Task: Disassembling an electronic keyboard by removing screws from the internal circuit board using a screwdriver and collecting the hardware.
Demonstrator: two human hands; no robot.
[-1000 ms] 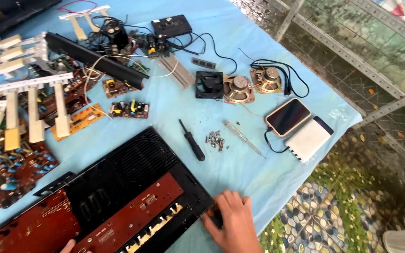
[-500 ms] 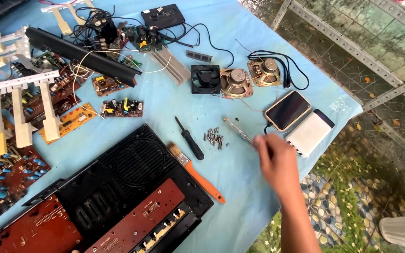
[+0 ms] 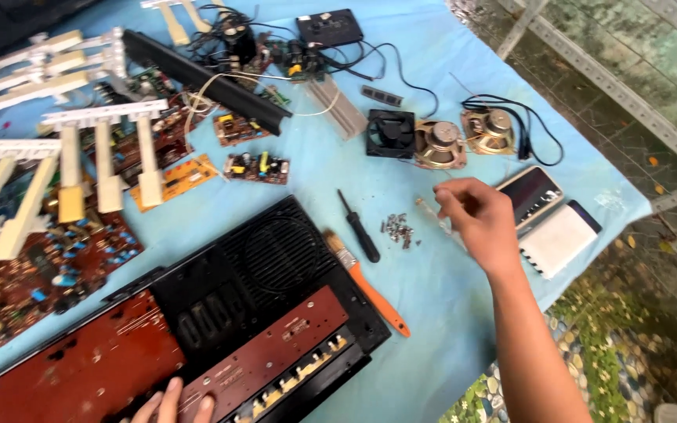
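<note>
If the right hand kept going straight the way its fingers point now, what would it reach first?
The right hand points up and left across the blue cloth. The first thing in that line looks like the thin clear tool just below its fingertips; beyond it lies the round speaker. How high the hand hovers is unclear.

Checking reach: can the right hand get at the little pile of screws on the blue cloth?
Probably yes. The right hand hovers just right of the screws, with only bare blue cloth between; the black screwdriver lies on their far side.
</note>
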